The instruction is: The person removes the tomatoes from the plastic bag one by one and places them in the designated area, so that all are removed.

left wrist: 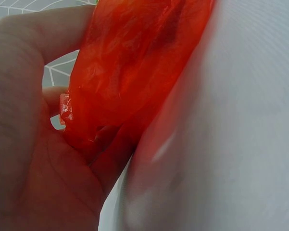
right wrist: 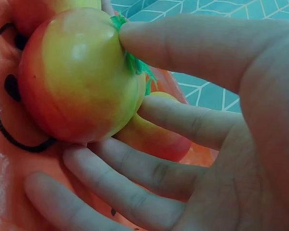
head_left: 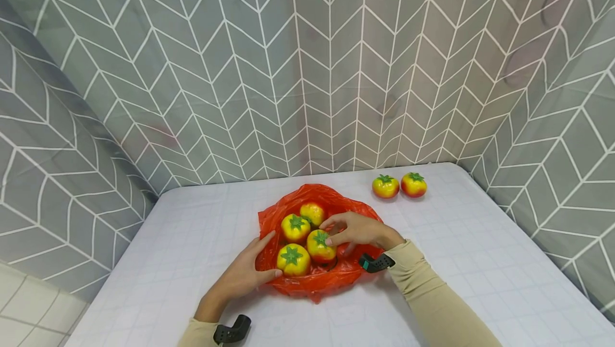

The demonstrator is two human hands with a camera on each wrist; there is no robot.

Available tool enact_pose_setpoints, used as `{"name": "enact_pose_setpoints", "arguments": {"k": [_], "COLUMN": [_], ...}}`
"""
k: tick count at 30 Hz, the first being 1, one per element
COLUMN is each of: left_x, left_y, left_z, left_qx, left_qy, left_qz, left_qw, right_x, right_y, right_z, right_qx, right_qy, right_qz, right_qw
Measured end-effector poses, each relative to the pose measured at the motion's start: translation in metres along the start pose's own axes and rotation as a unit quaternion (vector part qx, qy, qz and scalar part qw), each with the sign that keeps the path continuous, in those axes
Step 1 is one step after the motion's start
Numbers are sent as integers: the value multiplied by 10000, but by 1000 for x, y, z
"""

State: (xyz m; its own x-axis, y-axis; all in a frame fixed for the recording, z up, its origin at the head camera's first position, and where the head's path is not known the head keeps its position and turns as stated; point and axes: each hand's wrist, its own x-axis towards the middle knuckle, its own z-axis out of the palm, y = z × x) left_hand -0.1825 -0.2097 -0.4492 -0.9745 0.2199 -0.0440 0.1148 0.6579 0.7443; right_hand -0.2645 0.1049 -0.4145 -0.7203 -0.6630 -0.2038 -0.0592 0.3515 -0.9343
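A red plastic bag (head_left: pixel 314 285) lies spread open on the table, with several red-and-yellow toy tomatoes (head_left: pixel 293 260) with green leafy tops inside. My left hand (head_left: pixel 242 275) cups the bag's left side, its thumb near the front rim. In the left wrist view the red plastic (left wrist: pixel 130 72) runs between thumb and fingers, partly covering the fingers. Over the bag's right part, my right hand (head_left: pixel 357 229) holds one toy tomato (right wrist: pixel 79 77). Its thumb (right wrist: pixel 182 45) presses by the green top, while other fingertips touch the tomato's side and underside.
Two more toy tomatoes (head_left: pixel 386 187) (head_left: pixel 414 184) stand side by side at the table's back right. A white cloth covers the table (head_left: pixel 192 229). Grey patterned curtains (head_left: pixel 312 69) hang behind it and along both sides.
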Motion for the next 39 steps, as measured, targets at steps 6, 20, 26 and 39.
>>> {"name": "enact_pose_setpoints", "arguments": {"k": [6,20,26,39], "left_x": [0,1,0,-2], "left_y": [4,3,2,2], "left_z": [0,-1,-1,0], "left_qx": [39,55,26,36], "left_qy": [-11,4,-7,-3], "left_qz": [-32,-25,-1,-67], "left_qw": [10000,10000,10000,10000], "right_x": [-3,-5,-6,-5], "right_y": [1,3,2,2], "right_z": [-1,-1,1,3], "right_qx": [-62,-389,-533,-444], "right_qy": [-38,-207,-191,-35], "right_qz": [-53,-66,-60,-1], "right_qw": [10000,9990,9984,9990]}}
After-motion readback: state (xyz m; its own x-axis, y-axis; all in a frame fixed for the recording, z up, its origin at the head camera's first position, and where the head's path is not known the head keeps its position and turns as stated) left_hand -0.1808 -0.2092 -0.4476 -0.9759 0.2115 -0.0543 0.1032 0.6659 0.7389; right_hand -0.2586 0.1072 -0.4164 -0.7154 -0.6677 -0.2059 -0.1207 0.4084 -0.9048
